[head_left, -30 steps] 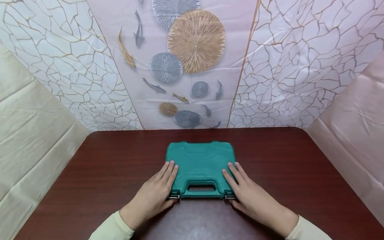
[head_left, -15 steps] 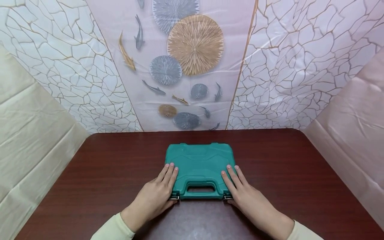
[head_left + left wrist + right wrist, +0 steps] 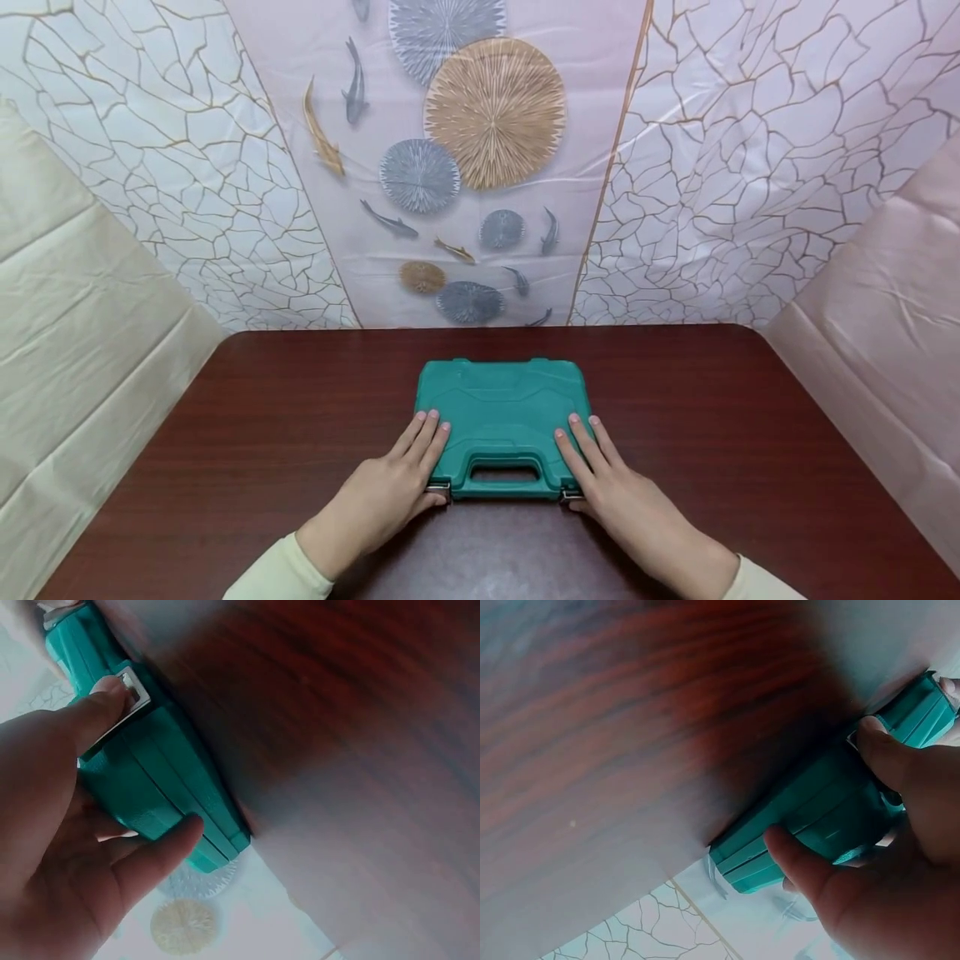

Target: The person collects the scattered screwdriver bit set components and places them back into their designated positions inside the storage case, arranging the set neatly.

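A green plastic carrying case (image 3: pixel 502 404) lies flat and closed on the table, its handle toward me. My left hand (image 3: pixel 382 492) holds the case's near left corner, fingers spread over the lid. In the left wrist view, the thumb (image 3: pixel 105 705) is on a metal latch (image 3: pixel 137 691) and the little finger lies along the side wall. At the near right corner, my right hand (image 3: pixel 630 508) grips in a mirrored way. Its thumb (image 3: pixel 881 750) is at the right latch (image 3: pixel 572 493), largely covering it in the right wrist view, with one finger against the side.
The dark red wooden table (image 3: pixel 300 392) has rounded far corners. Behind it hangs a patterned backdrop (image 3: pixel 495 108) with printed discs and fish. Pale padded panels (image 3: pixel 82 358) slope along both sides.
The head view has shifted slightly. Both hands stay on the case at nearly the same places, and the case remains closed.
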A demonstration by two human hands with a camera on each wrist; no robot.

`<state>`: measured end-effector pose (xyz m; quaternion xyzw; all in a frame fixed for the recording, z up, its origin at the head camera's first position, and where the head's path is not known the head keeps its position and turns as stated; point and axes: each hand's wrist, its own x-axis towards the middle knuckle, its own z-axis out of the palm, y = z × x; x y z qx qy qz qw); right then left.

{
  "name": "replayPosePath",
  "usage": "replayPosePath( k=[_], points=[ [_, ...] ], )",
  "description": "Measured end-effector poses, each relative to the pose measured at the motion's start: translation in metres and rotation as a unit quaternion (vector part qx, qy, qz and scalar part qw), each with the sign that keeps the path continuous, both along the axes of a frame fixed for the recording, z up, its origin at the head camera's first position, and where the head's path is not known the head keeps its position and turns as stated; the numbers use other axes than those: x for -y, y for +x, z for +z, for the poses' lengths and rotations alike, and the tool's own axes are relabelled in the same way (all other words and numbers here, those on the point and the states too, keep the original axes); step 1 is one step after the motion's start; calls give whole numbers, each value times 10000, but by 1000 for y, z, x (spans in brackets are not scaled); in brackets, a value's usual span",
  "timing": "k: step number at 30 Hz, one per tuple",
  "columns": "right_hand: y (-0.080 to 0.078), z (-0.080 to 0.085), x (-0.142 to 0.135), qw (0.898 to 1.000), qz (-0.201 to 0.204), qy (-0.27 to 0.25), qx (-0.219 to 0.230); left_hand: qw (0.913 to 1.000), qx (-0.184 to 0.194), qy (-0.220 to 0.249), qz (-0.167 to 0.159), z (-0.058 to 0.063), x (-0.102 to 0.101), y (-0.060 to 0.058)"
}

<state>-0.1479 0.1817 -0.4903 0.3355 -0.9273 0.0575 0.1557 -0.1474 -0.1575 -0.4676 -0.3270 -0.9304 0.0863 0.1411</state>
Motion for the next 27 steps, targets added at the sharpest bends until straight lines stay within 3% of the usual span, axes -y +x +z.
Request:
replayPosePath(
  k=[4, 11, 13, 21, 27],
  points=[
    [-1, 3, -1, 9999, 45, -35, 87, 9996, 209, 178, 14, 1, 1, 0],
    [-5, 1, -2, 9952, 360, 61, -912, 9986, 437, 284, 115, 2, 1, 3],
    [-4, 1, -2, 9950, 365, -4, -926, 9984, 475, 271, 144, 2, 1, 4],
    [1, 9, 0, 9994, 119, -256, -191, 9974, 590, 382, 151, 5, 1, 6],
    [3, 15, -2, 9952, -55, -395, 898, 9896, 1148, 837, 226, 6, 2, 4]
  ],
)
